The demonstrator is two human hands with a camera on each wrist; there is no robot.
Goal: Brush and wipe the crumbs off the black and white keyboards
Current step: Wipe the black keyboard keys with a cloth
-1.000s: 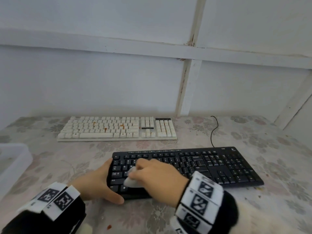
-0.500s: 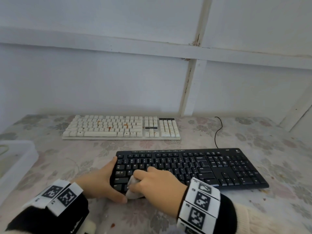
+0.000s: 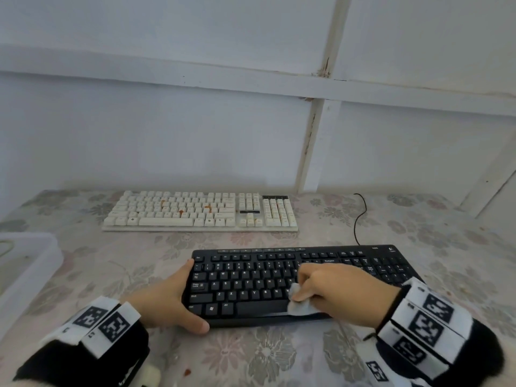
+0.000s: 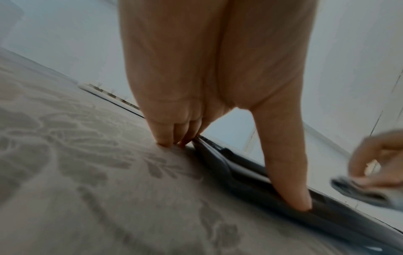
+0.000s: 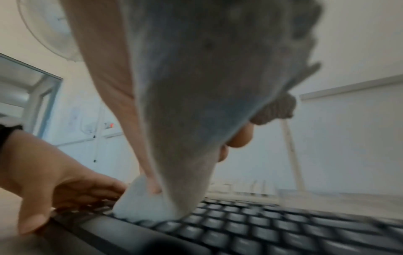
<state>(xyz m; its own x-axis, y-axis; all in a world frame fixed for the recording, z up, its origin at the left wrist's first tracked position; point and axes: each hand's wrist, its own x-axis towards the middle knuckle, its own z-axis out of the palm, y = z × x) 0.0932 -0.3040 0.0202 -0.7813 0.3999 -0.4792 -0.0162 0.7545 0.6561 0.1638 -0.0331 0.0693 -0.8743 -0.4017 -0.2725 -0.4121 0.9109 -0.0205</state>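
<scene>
The black keyboard [image 3: 293, 280] is being braced at its left end by the flat-fingered left hand [image 3: 167, 300] so that it stays put while a crumpled white cloth [image 3: 300, 304], pinched in the right hand [image 3: 337, 293], is being rubbed over its keys.

Cloth [image 3: 300, 304]: I see only a white wad poking out under my right hand [image 3: 339, 293]; the rest is buried in the curled fingers, so its full shape is unclear.
Black keyboard [image 3: 251, 286]: the keys beneath my right-hand fingers and the cloth are covered; in the right wrist view the keys are smeared by blur.
Left hand [image 3: 167, 300]: its fingertips past the keyboard's left end are out of my sight in the head view.
White keyboard [image 3: 199, 210]: orange specks sit on it, too small for me to identify.
Plastic bin [image 3: 26, 263]: cut by the left edge, well left of my fingers.
</scene>
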